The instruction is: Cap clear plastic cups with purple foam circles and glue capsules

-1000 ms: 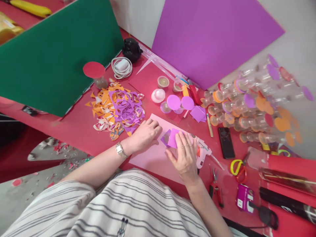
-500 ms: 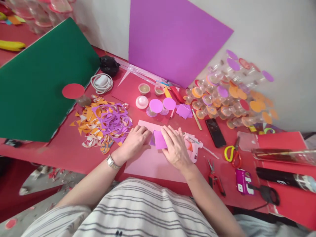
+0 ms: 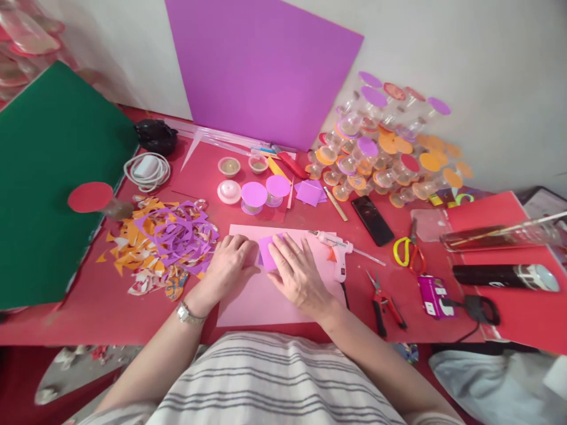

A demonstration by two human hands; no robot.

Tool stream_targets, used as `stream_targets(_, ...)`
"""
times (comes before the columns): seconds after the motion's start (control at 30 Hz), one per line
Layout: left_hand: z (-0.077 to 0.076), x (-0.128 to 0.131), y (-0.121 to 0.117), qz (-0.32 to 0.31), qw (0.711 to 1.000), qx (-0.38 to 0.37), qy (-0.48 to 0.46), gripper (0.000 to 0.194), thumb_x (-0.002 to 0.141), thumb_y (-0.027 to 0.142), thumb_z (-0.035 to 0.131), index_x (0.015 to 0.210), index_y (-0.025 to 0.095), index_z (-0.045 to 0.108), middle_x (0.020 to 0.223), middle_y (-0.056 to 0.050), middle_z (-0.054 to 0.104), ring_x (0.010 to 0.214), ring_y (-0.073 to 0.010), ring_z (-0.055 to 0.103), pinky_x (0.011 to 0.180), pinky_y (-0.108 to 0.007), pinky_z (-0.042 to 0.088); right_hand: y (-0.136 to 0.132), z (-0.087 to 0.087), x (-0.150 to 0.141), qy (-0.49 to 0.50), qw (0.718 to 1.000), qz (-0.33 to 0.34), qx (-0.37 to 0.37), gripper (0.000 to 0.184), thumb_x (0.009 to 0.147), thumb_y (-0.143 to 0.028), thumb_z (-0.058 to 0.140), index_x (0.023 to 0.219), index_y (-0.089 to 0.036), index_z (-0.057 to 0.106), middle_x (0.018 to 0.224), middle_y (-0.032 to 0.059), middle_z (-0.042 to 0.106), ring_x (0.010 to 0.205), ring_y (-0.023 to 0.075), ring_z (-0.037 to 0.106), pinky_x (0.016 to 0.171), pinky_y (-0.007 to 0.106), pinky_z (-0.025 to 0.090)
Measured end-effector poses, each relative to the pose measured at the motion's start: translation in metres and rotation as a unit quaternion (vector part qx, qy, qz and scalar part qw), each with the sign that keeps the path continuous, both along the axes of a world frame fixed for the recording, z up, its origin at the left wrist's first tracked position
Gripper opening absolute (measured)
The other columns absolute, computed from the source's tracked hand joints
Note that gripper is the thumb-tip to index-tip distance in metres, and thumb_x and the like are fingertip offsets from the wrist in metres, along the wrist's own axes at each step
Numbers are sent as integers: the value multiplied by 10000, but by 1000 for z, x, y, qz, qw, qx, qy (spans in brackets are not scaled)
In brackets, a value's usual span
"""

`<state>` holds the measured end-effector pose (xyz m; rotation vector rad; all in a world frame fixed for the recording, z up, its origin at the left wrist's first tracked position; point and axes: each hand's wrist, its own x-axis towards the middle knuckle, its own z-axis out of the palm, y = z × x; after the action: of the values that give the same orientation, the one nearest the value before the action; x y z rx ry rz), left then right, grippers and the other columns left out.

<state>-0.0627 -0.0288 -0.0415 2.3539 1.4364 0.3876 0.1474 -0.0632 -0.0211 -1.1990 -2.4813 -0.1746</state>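
On a pale pink sheet in front of me lies a small purple square. My right hand rests flat over its right part, fingers stretched out and covering much of it. A darker purple edge shows at the square's left side. Close to that edge is my left hand, its fingers curled down and its thumb pointing right; whatever is under those fingers is hidden. A pink glue gun lies just right of my right hand, partly on the sheet.
Purple and orange scraps are heaped on the left, before a green board. Stacked clear plastic pieces with coloured discs stand back right. A phone, scissors, pliers and purple squares lie rightward.
The view has shifted to the right. My right hand has slid further over the purple square, covering more of it. My left hand stays near its left edge.
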Motion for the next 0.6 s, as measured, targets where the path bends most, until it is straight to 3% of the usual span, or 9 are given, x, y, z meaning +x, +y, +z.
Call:
stream_targets(0.1,1,0,1,-3,1000,-10,18,399,781,246,820,1130,168,644,1058,-117,662,981,-298,594,850,-415,505,4,1,-3,12,1000,-16,-7,687,1024,-280,500,1623,-109,213,1535,208,519,1482,330,429,1254,592,273)
stream_targets(0.2,1,-1,1,3,1000,-12,26,393,784,230,805,1141,176,649,1088,-123,666,998,-306,594,854,-419,507,6,10,1,37,999,14,-36,766,1009,-270,518,1643,-125,115,1557,208,488,1526,332,350,1242,601,303)
stream_targets(0.33,-1,-3,2,4,1000,-3,21,385,778,202,790,1141,176,663,1110,-134,678,1017,-320,603,850,-423,518,15,19,37,91,992,65,-53,771,1008,-263,478,1651,-176,62,1529,164,520,1513,274,379,1225,526,376)
stream_targets(0.4,-2,-4,2,-2,1000,1,14,369,784,205,778,1136,183,668,1111,-132,686,1017,-320,611,851,-425,524,27,17,71,110,991,-9,-72,691,1004,-275,466,1632,-224,182,1523,144,519,1468,265,445,1202,493,418)
stream_targets(0.47,-3,-5,2,-1,1000,5,6,342,790,220,772,1115,185,676,1094,-129,696,1007,-319,618,851,-427,531,44,9,113,94,974,-172,-115,567,990,-344,487,1541,-251,393,1502,129,525,1436,267,478,1199,470,424)
stream_targets(0.6,-5,-5,3,5,1000,21,-19,269,812,234,745,1069,185,684,1042,-118,708,972,-306,627,842,-421,541,81,-12,192,79,927,-337,-141,654,934,-414,524,1489,-83,420,1475,271,481,1434,393,442,1179,599,379)
